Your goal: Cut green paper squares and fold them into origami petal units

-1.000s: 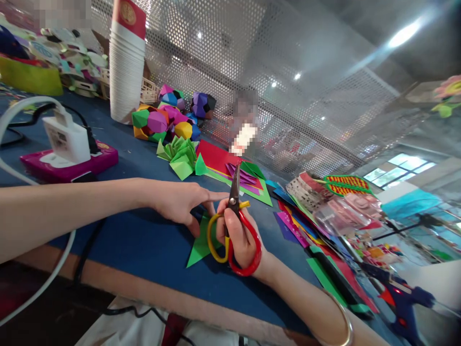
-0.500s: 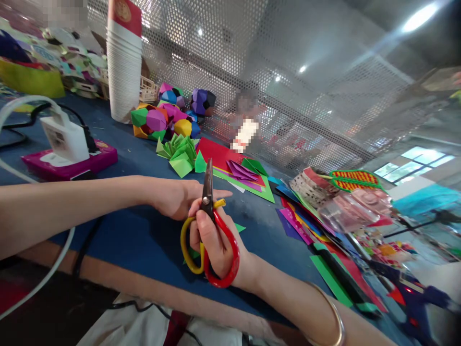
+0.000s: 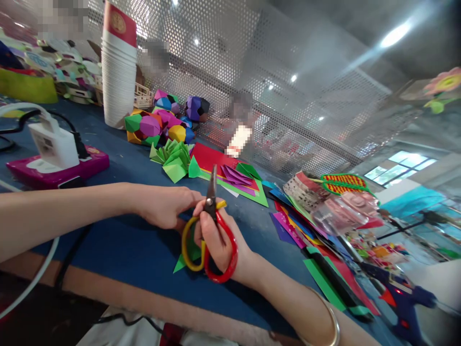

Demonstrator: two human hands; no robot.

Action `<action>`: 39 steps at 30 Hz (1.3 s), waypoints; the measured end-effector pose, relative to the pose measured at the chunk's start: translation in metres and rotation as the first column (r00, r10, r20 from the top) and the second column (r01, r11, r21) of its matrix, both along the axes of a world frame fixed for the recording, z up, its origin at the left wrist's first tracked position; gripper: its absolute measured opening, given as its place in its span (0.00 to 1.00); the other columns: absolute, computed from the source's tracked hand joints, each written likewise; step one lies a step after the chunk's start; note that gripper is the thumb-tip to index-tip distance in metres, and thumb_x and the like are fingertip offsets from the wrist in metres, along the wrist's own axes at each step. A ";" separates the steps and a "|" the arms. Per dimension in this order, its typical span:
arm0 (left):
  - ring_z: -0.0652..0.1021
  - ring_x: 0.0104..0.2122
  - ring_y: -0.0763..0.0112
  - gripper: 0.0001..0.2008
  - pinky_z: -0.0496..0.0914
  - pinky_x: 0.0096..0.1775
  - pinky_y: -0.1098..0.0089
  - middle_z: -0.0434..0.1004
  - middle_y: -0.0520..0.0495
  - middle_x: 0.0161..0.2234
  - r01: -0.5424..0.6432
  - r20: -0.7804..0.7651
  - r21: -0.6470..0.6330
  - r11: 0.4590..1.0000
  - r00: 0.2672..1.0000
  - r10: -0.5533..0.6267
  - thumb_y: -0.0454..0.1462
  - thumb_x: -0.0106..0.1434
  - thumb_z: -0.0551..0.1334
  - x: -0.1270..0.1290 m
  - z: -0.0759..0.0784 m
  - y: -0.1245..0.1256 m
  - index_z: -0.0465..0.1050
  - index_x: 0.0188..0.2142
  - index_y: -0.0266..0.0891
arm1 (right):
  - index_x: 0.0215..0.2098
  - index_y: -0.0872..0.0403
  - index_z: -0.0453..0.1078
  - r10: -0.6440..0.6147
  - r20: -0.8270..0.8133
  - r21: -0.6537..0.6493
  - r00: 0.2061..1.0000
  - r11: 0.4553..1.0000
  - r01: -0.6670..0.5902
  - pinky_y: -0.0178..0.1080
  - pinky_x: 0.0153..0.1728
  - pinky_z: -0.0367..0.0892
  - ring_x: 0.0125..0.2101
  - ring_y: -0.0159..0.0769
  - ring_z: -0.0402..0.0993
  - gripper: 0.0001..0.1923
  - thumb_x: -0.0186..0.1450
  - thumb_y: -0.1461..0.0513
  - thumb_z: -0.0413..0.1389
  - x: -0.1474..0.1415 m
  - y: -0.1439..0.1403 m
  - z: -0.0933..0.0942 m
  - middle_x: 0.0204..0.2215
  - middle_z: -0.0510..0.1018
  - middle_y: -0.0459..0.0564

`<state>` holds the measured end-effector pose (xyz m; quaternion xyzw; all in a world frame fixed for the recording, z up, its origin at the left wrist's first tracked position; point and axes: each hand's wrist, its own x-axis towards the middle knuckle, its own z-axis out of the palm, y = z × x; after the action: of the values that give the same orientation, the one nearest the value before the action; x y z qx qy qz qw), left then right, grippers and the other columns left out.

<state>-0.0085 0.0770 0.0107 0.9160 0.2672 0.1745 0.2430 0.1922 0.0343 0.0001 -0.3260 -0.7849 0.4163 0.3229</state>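
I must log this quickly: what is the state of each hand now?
Left hand: closed on the green paper.
Right hand: closed on the scissors, blades shut.

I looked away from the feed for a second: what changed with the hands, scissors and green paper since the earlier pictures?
The right hand brought the scissors toward the person and leftward over the table. The left hand curled its pointing finger in beside the blades. More of the green paper is now hidden under the hands. The right hand's grip on the scissors, blades closed, is unchanged.
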 end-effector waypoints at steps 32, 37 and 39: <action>0.69 0.65 0.58 0.51 0.56 0.65 0.60 0.77 0.50 0.60 0.039 -0.042 -0.203 0.978 0.998 -0.049 0.34 0.61 0.73 -0.002 0.004 0.004 0.45 0.74 0.52 | 0.51 0.50 0.71 -0.582 0.778 0.528 0.234 0.809 0.256 0.42 0.38 0.69 0.46 0.49 0.81 0.14 0.71 0.54 0.56 0.172 0.059 0.053 0.43 0.84 0.52; 0.75 0.60 0.57 0.43 0.63 0.61 0.62 0.79 0.47 0.59 0.023 0.038 -0.211 0.977 0.999 -0.015 0.35 0.65 0.69 0.001 0.001 0.006 0.50 0.73 0.48 | 0.50 0.50 0.71 -0.514 0.428 0.533 0.743 0.808 0.252 0.42 0.45 0.71 0.44 0.41 0.79 0.13 0.75 0.53 0.50 0.135 0.047 0.041 0.46 0.81 0.52; 0.76 0.59 0.58 0.38 0.65 0.60 0.62 0.79 0.46 0.58 -0.007 0.097 -0.203 0.979 0.995 0.028 0.35 0.68 0.65 0.003 -0.002 0.007 0.53 0.73 0.46 | 0.51 0.50 0.71 -0.357 0.388 0.460 0.850 0.874 0.157 0.41 0.47 0.71 0.45 0.41 0.78 0.14 0.76 0.51 0.50 0.114 0.037 0.028 0.46 0.79 0.51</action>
<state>-0.0056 0.0837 0.0088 0.8743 0.2792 0.1939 0.3466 0.3063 0.0715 0.0286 -0.4441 -0.8563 0.1039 0.2423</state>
